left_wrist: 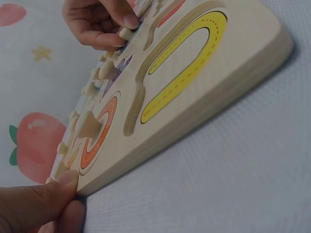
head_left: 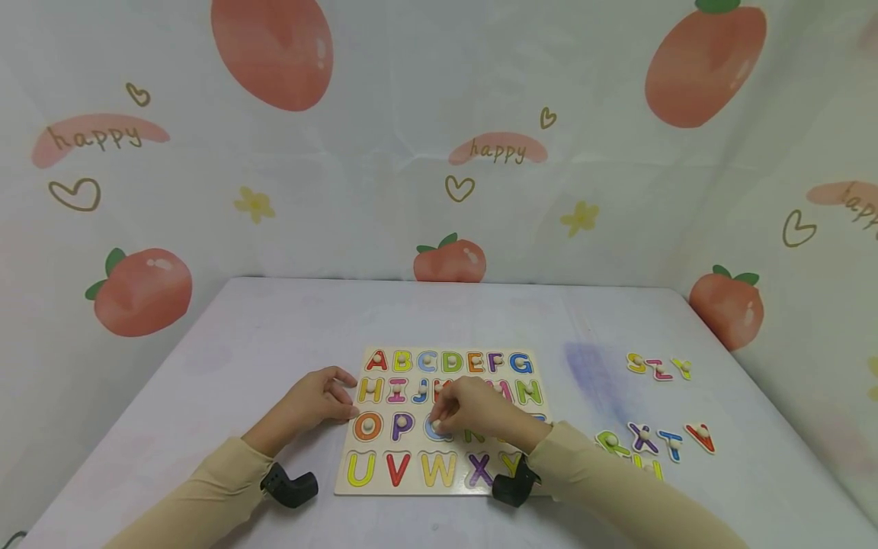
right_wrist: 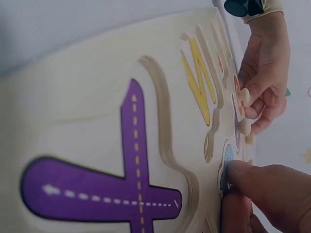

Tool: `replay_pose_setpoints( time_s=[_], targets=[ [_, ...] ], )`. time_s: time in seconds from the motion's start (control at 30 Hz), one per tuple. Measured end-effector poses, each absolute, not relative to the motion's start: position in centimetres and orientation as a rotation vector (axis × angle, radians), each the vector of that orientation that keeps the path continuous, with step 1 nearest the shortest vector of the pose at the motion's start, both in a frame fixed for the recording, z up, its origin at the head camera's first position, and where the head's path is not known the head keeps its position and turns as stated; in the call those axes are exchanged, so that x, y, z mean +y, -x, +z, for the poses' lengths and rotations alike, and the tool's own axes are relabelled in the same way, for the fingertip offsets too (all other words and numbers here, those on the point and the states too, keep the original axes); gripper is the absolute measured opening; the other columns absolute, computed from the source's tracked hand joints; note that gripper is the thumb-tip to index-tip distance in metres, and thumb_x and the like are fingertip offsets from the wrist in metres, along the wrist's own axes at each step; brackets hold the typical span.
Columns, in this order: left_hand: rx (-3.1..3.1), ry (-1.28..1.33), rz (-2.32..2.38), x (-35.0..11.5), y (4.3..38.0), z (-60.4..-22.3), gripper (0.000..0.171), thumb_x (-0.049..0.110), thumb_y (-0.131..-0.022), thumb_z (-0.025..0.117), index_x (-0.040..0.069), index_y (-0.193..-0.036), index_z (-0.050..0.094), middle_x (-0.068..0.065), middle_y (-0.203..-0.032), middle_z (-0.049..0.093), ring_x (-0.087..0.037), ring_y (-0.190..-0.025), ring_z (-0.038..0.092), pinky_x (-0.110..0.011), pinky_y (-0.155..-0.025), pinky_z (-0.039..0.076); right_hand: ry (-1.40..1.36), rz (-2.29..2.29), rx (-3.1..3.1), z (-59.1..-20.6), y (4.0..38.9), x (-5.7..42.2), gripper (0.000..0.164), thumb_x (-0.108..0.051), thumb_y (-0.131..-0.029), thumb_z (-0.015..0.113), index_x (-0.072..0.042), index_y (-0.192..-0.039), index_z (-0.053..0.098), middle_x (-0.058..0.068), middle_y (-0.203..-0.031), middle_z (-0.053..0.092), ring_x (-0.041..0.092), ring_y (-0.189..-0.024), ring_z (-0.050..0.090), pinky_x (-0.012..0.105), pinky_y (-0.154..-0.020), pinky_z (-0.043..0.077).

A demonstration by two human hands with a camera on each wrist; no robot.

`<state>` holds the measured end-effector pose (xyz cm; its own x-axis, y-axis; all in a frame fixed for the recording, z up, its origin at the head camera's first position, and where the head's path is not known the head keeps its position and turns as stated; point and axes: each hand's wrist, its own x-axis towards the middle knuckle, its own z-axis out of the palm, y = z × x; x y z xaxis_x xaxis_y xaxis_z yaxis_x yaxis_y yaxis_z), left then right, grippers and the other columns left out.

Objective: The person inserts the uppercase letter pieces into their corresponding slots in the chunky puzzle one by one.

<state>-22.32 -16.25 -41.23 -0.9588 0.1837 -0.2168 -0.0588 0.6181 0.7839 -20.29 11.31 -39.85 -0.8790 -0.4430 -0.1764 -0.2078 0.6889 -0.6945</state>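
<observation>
A wooden alphabet puzzle board (head_left: pixel 405 492) lies on the table. My right hand (head_left: pixel 476 412) pinches the knob of the blue letter Q piece (head_left: pixel 434 431) at its place beside the purple P piece (head_left: pixel 402 426). In the right wrist view, thumb and fingers meet at the blue piece (right_wrist: pixel 226 167); its knob is hidden there. At the board's left edge, my left hand (head_left: pixel 317 396) touches the side with loosely bent fingers. Its thumb (left_wrist: pixel 68 178) rests against the edge near the orange O piece (left_wrist: pixel 104 131) in the left wrist view.
Right of the board lie loose letter pieces: a yellow S (head_left: pixel 636 363), pink Z (head_left: pixel 659 370), yellow Y (head_left: pixel 682 368), green R (head_left: pixel 612 443), purple X (head_left: pixel 643 438), blue T (head_left: pixel 671 444), red V (head_left: pixel 700 437) and yellow U (head_left: pixel 648 465). A printed cloth (head_left: pixel 370 229) hangs behind.
</observation>
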Motion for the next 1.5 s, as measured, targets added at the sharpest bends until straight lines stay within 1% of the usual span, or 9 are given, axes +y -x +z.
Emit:
replay_pose_setpoints(
  time_s=[0.27, 0.53, 0.8, 0.93, 1.0, 1.13, 1.27, 1.37, 1.5],
  targets=[
    [2.561, -0.105, 1.268, -16.3, 22.3, -41.2, 0.049, 0.009, -0.074, 0.082, -0.002, -0.115, 0.057, -0.005, -0.078, 0.065, -0.015, -0.069, 0.057, -0.029, -0.063, 0.047, 0.509, -1.023, 2.553, -39.9, 20.2, 11.3, 0.011, -0.008, -0.078, 0.078, -0.016, -0.077, 0.07, -0.007, -0.071, 0.062, 0.008, -0.068, 0.054, 0.021, -0.064, 0.045],
    [2.545, -0.089, 1.275, -16.3, 22.4, -41.4, 0.049, 0.009, -0.074, 0.082, -0.001, -0.115, 0.057, -0.005, -0.079, 0.065, -0.015, -0.069, 0.058, -0.028, -0.063, 0.047, 0.516, -1.123, 2.552, -38.8, 20.5, 13.4, 0.013, -0.009, -0.078, 0.078, -0.013, -0.088, 0.07, -0.005, -0.079, 0.063, 0.011, -0.072, 0.058, 0.024, -0.067, 0.049],
    [2.569, -0.095, 1.253, -16.3, 22.4, -41.1, 0.049, 0.01, -0.074, 0.082, -0.001, -0.115, 0.057, -0.005, -0.079, 0.065, -0.016, -0.07, 0.057, -0.029, -0.063, 0.047, 0.458, -1.284, 2.604, -35.7, 21.0, 19.7, 0.022, -0.01, -0.082, 0.074, 0.001, -0.1, 0.068, 0.003, -0.085, 0.066, 0.014, -0.075, 0.061, 0.028, -0.069, 0.05],
    [2.566, -0.095, 1.257, -16.3, 22.3, -41.0, 0.049, 0.009, -0.074, 0.082, -0.001, -0.115, 0.057, -0.005, -0.079, 0.065, -0.016, -0.069, 0.058, -0.029, -0.063, 0.047, 0.34, -1.302, 2.67, -34.5, 20.7, 23.4, 0.026, -0.015, -0.086, 0.072, 0.001, -0.106, 0.066, 0.006, -0.09, 0.066, 0.017, -0.081, 0.063, 0.028, -0.075, 0.051],
    [2.563, -0.097, 1.258, -16.3, 22.3, -41.0, 0.049, 0.009, -0.075, 0.082, -0.002, -0.116, 0.057, -0.005, -0.079, 0.065, -0.015, -0.069, 0.058, -0.029, -0.063, 0.047, 0.259, -1.29, 2.71, -34.2, 20.6, 25.2, 0.029, -0.018, -0.088, 0.071, 0.0, -0.11, 0.066, 0.006, -0.092, 0.066, 0.017, -0.084, 0.063, 0.031, -0.078, 0.052],
    [2.558, -0.098, 1.264, -16.4, 22.3, -41.0, 0.049, 0.009, -0.075, 0.082, -0.002, -0.115, 0.057, -0.006, -0.079, 0.065, -0.015, -0.068, 0.058, -0.029, -0.063, 0.047, 0.13, -1.253, 2.777, -34.4, 20.6, 28.8, 0.037, -0.022, -0.089, 0.07, 0.001, -0.116, 0.064, 0.007, -0.096, 0.068, 0.015, -0.085, 0.063, 0.031, -0.078, 0.052],
    [2.558, -0.102, 1.264, -16.4, 22.3, -41.0, 0.05, 0.009, -0.074, 0.082, -0.002, -0.115, 0.057, -0.005, -0.079, 0.065, -0.015, -0.068, 0.058, -0.029, -0.063, 0.048, 0.104, -1.245, 2.801, -35.2, 20.5, 32.4, 0.041, -0.023, -0.09, 0.069, 0.004, -0.12, 0.061, 0.009, -0.099, 0.068, 0.015, -0.085, 0.065, 0.026, -0.076, 0.051],
    [2.553, -0.1, 1.268, -16.4, 22.4, -41.1, 0.049, 0.008, -0.074, 0.082, -0.002, -0.115, 0.057, -0.005, -0.079, 0.065, -0.015, -0.068, 0.058, -0.029, -0.063, 0.048, 0.099, -1.224, 2.806, -35.9, 20.0, 34.4, 0.042, -0.024, -0.091, 0.067, 0.004, -0.121, 0.059, 0.009, -0.1, 0.068, 0.015, -0.087, 0.066, 0.024, -0.075, 0.051],
    [2.548, -0.091, 1.277, -16.3, 22.3, -41.2, 0.049, 0.007, -0.074, 0.082, -0.002, -0.115, 0.057, -0.006, -0.079, 0.064, -0.015, -0.068, 0.059, -0.028, -0.063, 0.049, 0.094, -1.175, 2.778, -36.9, 18.8, 35.7, 0.041, -0.025, -0.091, 0.067, 0.002, -0.12, 0.06, 0.008, -0.103, 0.067, 0.01, -0.088, 0.064, 0.023, -0.076, 0.05]
  ],
)
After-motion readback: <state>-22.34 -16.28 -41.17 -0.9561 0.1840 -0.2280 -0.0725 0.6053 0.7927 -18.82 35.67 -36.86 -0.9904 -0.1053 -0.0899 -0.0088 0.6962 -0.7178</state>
